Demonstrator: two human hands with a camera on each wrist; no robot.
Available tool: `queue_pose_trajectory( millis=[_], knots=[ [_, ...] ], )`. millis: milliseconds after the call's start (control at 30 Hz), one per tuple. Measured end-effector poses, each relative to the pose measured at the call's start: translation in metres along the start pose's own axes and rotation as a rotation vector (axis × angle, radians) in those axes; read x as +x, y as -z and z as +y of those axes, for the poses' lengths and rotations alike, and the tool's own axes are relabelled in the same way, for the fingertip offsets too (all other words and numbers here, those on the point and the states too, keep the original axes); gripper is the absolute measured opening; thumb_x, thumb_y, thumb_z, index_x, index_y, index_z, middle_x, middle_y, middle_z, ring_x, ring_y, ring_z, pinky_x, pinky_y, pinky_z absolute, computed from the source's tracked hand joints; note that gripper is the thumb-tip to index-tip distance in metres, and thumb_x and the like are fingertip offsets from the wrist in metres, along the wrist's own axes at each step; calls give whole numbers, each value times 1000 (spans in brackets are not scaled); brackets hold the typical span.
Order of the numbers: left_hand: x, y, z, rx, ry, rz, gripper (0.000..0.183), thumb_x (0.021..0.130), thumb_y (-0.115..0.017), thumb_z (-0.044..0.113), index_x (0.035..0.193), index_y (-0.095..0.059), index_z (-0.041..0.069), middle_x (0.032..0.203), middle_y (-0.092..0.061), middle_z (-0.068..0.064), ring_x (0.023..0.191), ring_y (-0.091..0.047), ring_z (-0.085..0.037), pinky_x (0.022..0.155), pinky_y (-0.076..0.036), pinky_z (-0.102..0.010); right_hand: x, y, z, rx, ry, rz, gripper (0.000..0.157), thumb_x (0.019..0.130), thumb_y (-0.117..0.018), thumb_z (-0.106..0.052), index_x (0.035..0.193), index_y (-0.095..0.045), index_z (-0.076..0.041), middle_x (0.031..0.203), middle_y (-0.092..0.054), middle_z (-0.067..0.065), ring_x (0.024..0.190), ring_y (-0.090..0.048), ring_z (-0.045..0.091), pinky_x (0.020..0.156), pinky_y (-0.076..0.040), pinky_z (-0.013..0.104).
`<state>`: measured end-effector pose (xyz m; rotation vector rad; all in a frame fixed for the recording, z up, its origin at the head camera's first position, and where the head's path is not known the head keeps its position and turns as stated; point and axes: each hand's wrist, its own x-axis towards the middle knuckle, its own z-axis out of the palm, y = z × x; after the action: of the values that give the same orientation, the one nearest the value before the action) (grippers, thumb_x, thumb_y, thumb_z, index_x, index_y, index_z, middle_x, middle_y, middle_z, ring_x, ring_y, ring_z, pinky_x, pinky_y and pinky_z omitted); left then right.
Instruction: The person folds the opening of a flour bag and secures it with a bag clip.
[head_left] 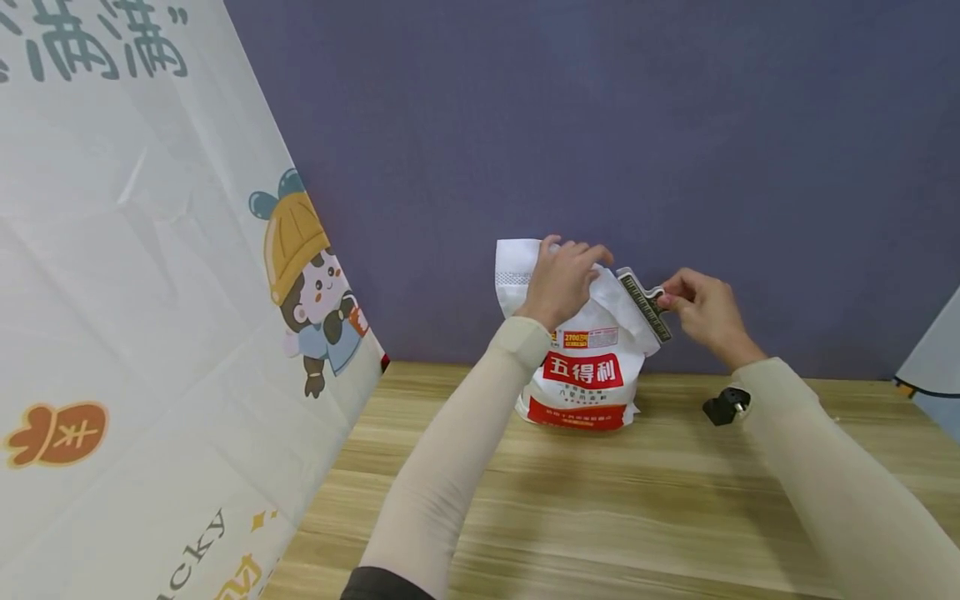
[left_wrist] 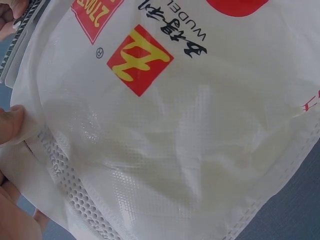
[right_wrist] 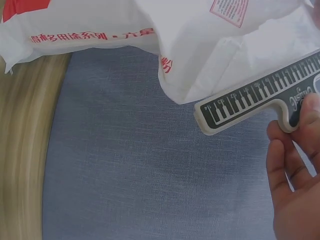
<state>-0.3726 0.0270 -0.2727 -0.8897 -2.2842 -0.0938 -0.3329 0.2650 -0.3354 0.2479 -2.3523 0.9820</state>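
A white flour bag [head_left: 582, 392] with red printed panels stands upright on the wooden table against the dark backdrop. My left hand [head_left: 562, 282] grips its top edge; in the left wrist view the thumb [left_wrist: 11, 124] lies on the front and other fingers show behind the plastic. My right hand [head_left: 705, 312] pinches the handle of a long black clip [head_left: 645, 304] with a piano-key print and a pale rim. That clip [right_wrist: 260, 92] lies along the bag's upper right edge, tilted. Whether its jaws bite the plastic I cannot tell.
A small black object [head_left: 723, 407] shows beside the right wrist over the table [head_left: 600, 517]. To the left hangs a white printed sheet [head_left: 150, 275] with a cartoon child. A dark blue-grey backdrop [head_left: 420, 125] rises behind the table.
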Motion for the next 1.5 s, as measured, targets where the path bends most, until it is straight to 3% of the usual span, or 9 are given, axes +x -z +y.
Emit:
queue_pose_trajectory(
  millis=[433,867,1133,1367,1500],
  knots=[
    [0,2,1,-7,2,-16,23,100,-64,24,120,-68,35,117,-74,13,110,-67,-8,120,-32,-41,2,-5,-8,-5,-29,-76,9,98,-68,-12,99,-69,-3,93,-73,19,80,-64,29,58,-42,25],
    [0,3,1,-1,6,-28,23,100,-64,25,121,-68,35,118,-74,14,111,-66,-8,121,-31,-41,4,-12,-7,3,-28,-100,7,98,-67,-9,97,-68,-2,94,-74,21,81,-66,30,59,-43,25],
    [0,4,2,7,12,-38,23,101,-63,25,121,-68,35,118,-73,14,112,-66,-8,120,-31,-41,6,-16,-8,15,-4,-103,6,97,-68,-7,97,-68,-2,93,-74,20,76,-64,15,59,-44,23],
    [0,3,2,9,7,-43,23,101,-63,25,122,-68,35,119,-74,14,112,-66,-8,121,-30,-41,4,-16,-9,18,-15,-117,6,97,-67,-7,97,-68,-1,93,-73,20,80,-65,31,58,-43,25],
    [1,3,2,11,3,-37,23,101,-63,25,121,-68,36,118,-74,14,111,-66,-9,121,-31,-41,4,-15,-9,20,-17,-119,6,98,-67,-7,98,-68,-1,93,-73,20,79,-64,27,59,-43,25]
  ],
)
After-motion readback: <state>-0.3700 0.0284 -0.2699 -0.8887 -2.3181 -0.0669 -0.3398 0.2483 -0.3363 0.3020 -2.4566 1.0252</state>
